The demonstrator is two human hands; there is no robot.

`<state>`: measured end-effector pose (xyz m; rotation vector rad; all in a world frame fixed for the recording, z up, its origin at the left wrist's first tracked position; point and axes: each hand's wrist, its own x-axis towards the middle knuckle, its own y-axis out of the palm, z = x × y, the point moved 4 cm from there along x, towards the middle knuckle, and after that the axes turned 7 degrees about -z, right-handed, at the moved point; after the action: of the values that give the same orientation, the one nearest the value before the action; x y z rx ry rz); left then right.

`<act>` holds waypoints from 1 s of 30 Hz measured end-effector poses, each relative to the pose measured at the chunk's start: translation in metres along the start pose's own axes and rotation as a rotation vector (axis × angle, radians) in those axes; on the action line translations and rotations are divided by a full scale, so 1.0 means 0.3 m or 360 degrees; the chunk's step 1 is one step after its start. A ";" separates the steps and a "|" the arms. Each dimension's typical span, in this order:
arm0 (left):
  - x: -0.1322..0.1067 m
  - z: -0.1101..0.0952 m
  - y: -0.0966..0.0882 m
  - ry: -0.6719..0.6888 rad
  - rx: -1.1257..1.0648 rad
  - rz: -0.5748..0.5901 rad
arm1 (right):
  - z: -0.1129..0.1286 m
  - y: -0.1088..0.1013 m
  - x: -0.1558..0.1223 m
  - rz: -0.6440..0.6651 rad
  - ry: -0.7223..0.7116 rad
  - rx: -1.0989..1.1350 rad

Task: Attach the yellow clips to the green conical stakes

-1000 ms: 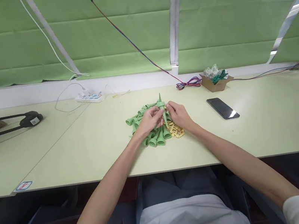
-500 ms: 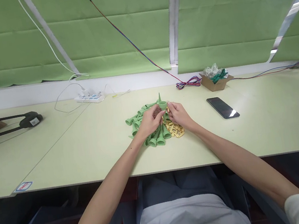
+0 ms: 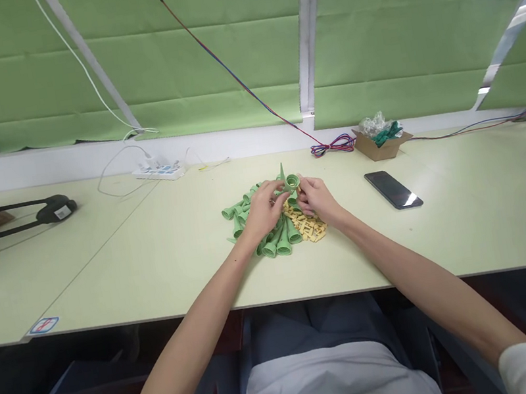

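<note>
Between my two hands is a green plastic cone-shaped piece (image 3: pixel 292 181), its round open end tilted up toward me. My left hand (image 3: pixel 265 210) closes its thumb and fingers on the cone from the left. My right hand (image 3: pixel 317 200) is pinched at the cone's right side, with a small yellow piece partly showing at the fingertips. Under and around my left hand lies a pile of similar green cones (image 3: pixel 283 246), several with wide ends facing me. Small yellow plastic pieces (image 3: pixel 314 229) are heaped below my right hand, which hides part of them.
A black phone (image 3: pixel 393 189) lies to the right. Behind it stands a small cardboard box (image 3: pixel 380 149) with clear plastic and green material, beside coiled red-blue wire (image 3: pixel 333 145). A white power strip (image 3: pixel 159 171) sits at the back left; a black strapped object (image 3: pixel 52 209) lies far left.
The cone's open end has tipped toward me and shifted slightly right. My right hand has moved slightly right with it; my left hand stays nearly in place.
</note>
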<state>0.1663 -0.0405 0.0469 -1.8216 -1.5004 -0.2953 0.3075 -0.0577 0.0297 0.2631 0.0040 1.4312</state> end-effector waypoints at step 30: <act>-0.009 -0.012 0.021 -0.0421 -0.0645 0.0276 | 0.034 -0.008 -0.018 -0.0047 -0.1008 -0.1282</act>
<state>0.1722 -0.0452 0.0452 -2.3758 -1.5246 -0.2987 0.3106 -0.0651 0.0382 0.0336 -1.0552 1.1636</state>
